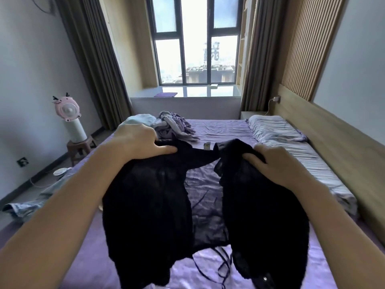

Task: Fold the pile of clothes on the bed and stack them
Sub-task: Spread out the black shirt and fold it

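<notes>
I've got both hands out over the purple bed sheet (208,130), each holding one top corner of a sheer black garment (145,205). L hand (137,138) is left of centre, fingers curled under the fabric w/ the thumb laid flat on top, pinching the shoulder area. R hand (277,161) is right of centre, fingers bunched around a wad of the same cloth. Between the two hands the neckline stretches taut, and the garment hangs down toward me in two dark panels w/ the bed showing through the gap; thin black strings (223,265) trail at the near edge. Beyond the L hand, at the far left of the bed, sits the pile of clothes (175,124), lilac and grey pieces jumbled together. A striped pillow (273,128) lies far right by the headboard. Denim jeans (31,203) drape off the left edge. A pink fan (66,109) stands on a stool by the left wall.
</notes>
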Tool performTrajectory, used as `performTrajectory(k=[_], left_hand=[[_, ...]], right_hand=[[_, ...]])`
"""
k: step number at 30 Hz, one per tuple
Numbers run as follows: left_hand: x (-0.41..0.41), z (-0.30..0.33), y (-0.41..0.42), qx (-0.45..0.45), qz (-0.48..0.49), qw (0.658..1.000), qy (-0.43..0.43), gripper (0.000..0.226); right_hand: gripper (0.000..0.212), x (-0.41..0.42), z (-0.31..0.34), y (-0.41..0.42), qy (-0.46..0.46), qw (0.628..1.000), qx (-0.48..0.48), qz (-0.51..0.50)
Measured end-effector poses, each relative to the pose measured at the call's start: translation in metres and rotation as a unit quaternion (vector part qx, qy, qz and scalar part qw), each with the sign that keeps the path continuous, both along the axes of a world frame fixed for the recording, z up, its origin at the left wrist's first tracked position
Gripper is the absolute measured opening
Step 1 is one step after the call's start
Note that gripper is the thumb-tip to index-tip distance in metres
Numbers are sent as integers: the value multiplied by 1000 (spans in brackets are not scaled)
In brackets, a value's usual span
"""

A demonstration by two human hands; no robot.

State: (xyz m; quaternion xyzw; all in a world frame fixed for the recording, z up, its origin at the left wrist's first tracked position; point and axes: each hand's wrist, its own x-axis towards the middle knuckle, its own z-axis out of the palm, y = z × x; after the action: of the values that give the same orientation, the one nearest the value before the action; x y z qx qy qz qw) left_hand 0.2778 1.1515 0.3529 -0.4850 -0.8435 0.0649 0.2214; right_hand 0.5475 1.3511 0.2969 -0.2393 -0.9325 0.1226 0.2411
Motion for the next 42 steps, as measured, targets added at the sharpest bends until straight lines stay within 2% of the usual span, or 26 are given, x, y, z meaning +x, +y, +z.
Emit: performTrajectory(k=[3, 5, 8, 11, 15, 19, 22, 27, 30, 33, 35, 36, 38, 40, 42], left_hand=[[-19, 1, 12, -67, 41, 996, -51, 86], [-32, -16, 25, -76, 39, 993, -80, 87], [-55, -75, 47, -58, 5, 988, -143, 80], [-76, -160, 67, -34, -36, 971, -236, 55], [-95, -276, 80, -60, -48, 935, -347, 46], [-128, -378, 91, -58, -31, 908, -415, 38], [-154, -432, 108, -77, -10, 881, -467, 31], [-189, -493, 140, -90, 42, 802, -590, 18], [-199, -507, 154, -27, 31, 758, -651, 9], [-210, -506, 169, 95, 9, 717, -690, 9], [-215, -504, 182, 143, 16, 700, -700, 13], [-217, -506, 189, 148, 30, 698, -700, 14], [-220, -517, 204, 134, 66, 718, -679, 17], [-224, -534, 219, 109, 102, 738, -658, 18], [-227, -552, 234, 84, 135, 743, -650, 19]], right_hand=[[36, -10, 4, 7, -10, 1000, -9, 8], [37, -22, -7, 16, -32, 999, -12, -1], [34, -49, -49, 27, -71, 997, -37, -15], [24, -79, -119, 30, -57, 993, -101, -17], [20, -103, -217, 27, -58, 976, -196, -77], [20, -136, -312, 34, -102, 944, -267, -168], [15, -160, -359, 47, -128, 921, -296, -217], [3, -194, -414, 65, -144, 893, -347, -249], [5, -203, -430, 77, -84, 899, -342, -261], [13, -211, -432, 97, -13, 925, -247, -288], [15, -221, -431, 112, 23, 935, -201, -290], [16, -227, -433, 121, 34, 937, -196, -286], [16, -239, -442, 140, 33, 935, -219, -279], [15, -248, -458, 162, 6, 928, -255, -273], [15, -255, -478, 180, -37, 920, -283, -270]])
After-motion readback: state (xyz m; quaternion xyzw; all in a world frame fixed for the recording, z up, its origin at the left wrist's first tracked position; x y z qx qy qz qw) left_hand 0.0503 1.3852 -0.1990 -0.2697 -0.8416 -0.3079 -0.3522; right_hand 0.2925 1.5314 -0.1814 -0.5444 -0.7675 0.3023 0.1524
